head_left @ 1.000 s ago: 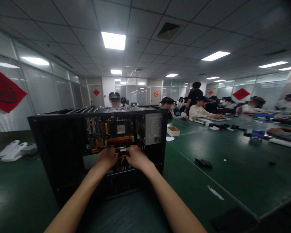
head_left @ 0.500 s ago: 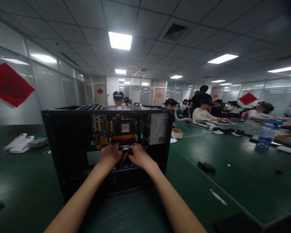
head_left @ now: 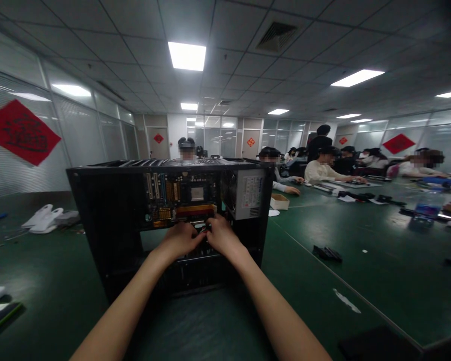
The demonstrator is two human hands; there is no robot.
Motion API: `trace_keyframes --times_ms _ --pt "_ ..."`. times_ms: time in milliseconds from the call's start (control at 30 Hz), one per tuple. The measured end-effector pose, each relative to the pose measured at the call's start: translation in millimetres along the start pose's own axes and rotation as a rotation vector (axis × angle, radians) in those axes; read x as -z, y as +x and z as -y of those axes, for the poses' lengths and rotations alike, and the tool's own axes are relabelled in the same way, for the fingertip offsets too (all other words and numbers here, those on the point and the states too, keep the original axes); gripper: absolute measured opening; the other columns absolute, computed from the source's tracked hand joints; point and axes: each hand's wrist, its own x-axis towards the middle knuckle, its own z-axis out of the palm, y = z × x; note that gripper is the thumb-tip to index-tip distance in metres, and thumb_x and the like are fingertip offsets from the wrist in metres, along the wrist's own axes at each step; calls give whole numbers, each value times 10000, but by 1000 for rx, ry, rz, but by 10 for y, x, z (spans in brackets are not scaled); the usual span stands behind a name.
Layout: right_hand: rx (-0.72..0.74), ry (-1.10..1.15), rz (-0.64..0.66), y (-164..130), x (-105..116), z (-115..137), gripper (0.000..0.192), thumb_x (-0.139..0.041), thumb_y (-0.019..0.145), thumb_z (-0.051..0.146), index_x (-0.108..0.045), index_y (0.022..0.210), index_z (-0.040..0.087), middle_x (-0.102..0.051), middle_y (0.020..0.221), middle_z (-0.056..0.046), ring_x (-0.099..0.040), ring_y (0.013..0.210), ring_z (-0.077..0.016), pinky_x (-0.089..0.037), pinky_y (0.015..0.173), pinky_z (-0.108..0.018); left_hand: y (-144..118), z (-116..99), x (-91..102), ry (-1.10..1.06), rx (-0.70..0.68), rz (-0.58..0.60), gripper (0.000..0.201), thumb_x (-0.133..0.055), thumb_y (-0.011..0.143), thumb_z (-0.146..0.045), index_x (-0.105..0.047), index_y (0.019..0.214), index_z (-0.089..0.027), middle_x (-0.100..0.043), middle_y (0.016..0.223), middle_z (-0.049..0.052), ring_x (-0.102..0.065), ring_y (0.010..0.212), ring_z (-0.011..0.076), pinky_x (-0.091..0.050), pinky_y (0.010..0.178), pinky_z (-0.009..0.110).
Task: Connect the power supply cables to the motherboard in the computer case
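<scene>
A black computer case [head_left: 93, 230] stands with its side open in front of me. Inside it are a motherboard [head_left: 161, 183], red and yellow memory modules [head_left: 195, 210] and a power supply [head_left: 250, 194] at the upper right. My left hand [head_left: 180, 238] and my right hand [head_left: 222, 234] meet just below the memory modules. Their closed fingers pinch a thin bundle of power cables [head_left: 203, 230], of which little shows between the fingertips. The cable's plug and the spot it touches are hidden behind the hands.
On the green table [head_left: 300, 291] lie a dark bundled cable [head_left: 326, 253], a small open box [head_left: 279, 201] and a water bottle [head_left: 427, 205] at the right. White plastic pieces [head_left: 43, 218] lie at the left. Several people sit along the far side.
My left hand has moved right, closer to the right hand, and less of the colored wires shows between them. The view has shifted slightly; the case stays in place.
</scene>
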Motion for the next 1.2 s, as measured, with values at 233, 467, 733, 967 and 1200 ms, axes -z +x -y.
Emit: trace_keyframes --times_ms 233,467,733,967,1200 --pt "51 0 42 39 7 -5 187 -556 823 54 -657 960 131 -614 1059 -104 -585 1017 -194 -433 875 -262 10 43 -13 56 36 6 393 -478 876 -495 -760 846 -223 -732 805 90 -683 795 245 -419 626 293" --pt "46 5 -25 37 2 1 266 -500 824 -11 -646 988 140 -616 1080 -102 -573 1046 -188 -424 890 -259 -18 -11 77 50 53 1 396 -462 878 -501 -765 838 -250 -729 783 79 -686 800 254 -435 644 306" --pt "36 -49 28 59 57 33 251 -475 865 14 -667 989 120 -686 1004 -120 -626 977 -197 -426 821 -256 -5 -22 102 62 153 -45 390 -475 853 -497 -769 799 -248 -727 763 88 -691 814 266 -437 642 305" --pt "25 -9 61 48 81 33 244 -497 839 1 -661 982 112 -696 1013 -134 -636 987 -200 -419 799 -245 -10 -17 99 100 110 -15 367 -487 837 -488 -757 781 -246 -725 775 86 -689 806 274 -435 632 317" --pt "91 -43 73 133 61 87 278 -505 773 -42 -647 960 107 -678 1027 -139 -629 983 -205 -421 781 -255 -11 13 105 110 114 9 388 -495 843 -510 -743 803 -215 -728 820 104 -689 832 277 -451 646 314"
